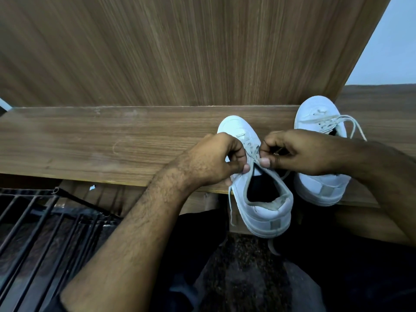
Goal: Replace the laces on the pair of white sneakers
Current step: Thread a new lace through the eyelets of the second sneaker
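Starting at lower left of the frame, a dark metal rack (40, 224) sits below the worktop (90, 143) edge, apart from the work. A wooden panel (180, 46) fills the upper frame behind the worktop.

Left hand (216, 158), centre frame: fingers curled, thumb and forefinger pinching the lace (253, 152) on the left side of the near sneaker's eyelet row. A loose lace end hangs down the sneaker's left flank past the worktop edge.

Near sneaker (258, 194), centre right: toe pointing away, heel overhanging the worktop edge toward the person. This placement likely brings the eyelets close and lets both hands work from either side.

Right hand (299, 152): fingers curled, thumb and forefinger pinching the lace on the opposite side, just beside the left hand. Holding both sides likely keeps tension on the lace; whether it is being loosened or threaded cannot be told.

Far sneaker (319, 152), right of frame: standing on the worktop just beside the near one, partly behind the right hand, laces (337, 122) loose and trailing. It appears untouched.
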`<state>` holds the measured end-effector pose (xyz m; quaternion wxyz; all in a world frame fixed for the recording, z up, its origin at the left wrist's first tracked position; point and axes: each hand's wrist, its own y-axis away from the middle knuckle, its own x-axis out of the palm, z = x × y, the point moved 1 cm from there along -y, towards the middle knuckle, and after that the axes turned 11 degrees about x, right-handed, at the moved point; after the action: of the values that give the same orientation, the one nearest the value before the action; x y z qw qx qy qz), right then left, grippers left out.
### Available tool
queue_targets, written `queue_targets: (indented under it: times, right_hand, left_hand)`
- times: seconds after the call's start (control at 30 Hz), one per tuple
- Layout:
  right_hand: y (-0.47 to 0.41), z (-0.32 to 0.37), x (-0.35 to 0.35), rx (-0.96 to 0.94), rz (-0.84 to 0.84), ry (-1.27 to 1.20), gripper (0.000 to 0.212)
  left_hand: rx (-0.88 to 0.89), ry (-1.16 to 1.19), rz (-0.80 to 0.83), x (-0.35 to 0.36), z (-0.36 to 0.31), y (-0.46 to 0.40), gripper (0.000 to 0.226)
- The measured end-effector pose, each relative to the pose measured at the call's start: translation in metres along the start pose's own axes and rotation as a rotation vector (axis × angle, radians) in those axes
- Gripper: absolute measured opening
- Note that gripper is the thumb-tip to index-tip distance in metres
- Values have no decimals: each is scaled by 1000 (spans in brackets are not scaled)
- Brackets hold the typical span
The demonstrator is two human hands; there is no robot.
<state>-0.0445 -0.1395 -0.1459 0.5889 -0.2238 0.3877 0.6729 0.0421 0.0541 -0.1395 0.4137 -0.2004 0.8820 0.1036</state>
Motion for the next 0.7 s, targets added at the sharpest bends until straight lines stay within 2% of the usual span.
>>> queue_targets:
  times: [0.2,0.3,0.5,0.6,0.7]
  right_hand:
    - [0,-4,-3,24,44,44,17]
    - [3,-16,-12,107,64,204,20]
    - [-3,-5,-10,158,-142,301,22]
    - [-1,7,-9,207,-252,272,13]
    - [-1,15,-7,195,-439,79,13]
  left_hand:
    - [-50,-37,54,0,5,-1,16]
    - [-113,-151,10,-13,10,5,18]
    - [-181,-191,-46,-17,10,7,12]
    - [-204,30,-161,-10,2,3,8]
    - [-193,246,-354,-7,-3,-2,7]
